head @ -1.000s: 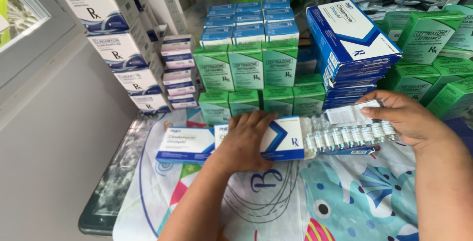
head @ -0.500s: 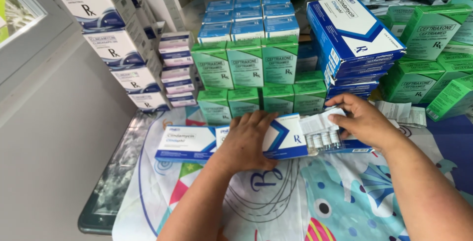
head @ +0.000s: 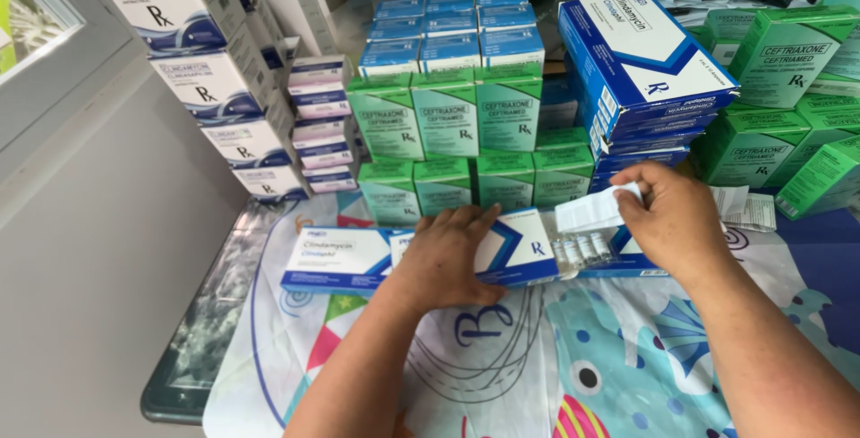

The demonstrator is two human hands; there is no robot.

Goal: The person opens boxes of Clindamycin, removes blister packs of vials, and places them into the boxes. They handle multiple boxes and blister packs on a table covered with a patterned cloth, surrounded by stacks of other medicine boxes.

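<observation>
My left hand (head: 452, 259) lies flat on a blue and white medicine box (head: 515, 245) that rests on the patterned cloth, holding it down. From the box's right end sticks a clear tray of small vials (head: 582, 248), only a short part showing. My right hand (head: 672, 219) is at that end, its fingers pinching a folded white paper leaflet (head: 591, 210) just above the vials. A second blue and white box (head: 336, 257) lies to the left, touching the first.
Green boxes (head: 448, 120) with blue boxes on top stand stacked behind. A pile of blue and white boxes (head: 645, 71) leans at the right, more green boxes (head: 779, 107) beyond. White boxes (head: 193, 71) are stacked at the left by a grey wall. Cartoon-printed cloth (head: 555, 366) covers the table.
The vial tray has slid left, most of it now inside the box. My right hand followed it leftward and now pinches the white leaflet. The left hand has stayed on the box.
</observation>
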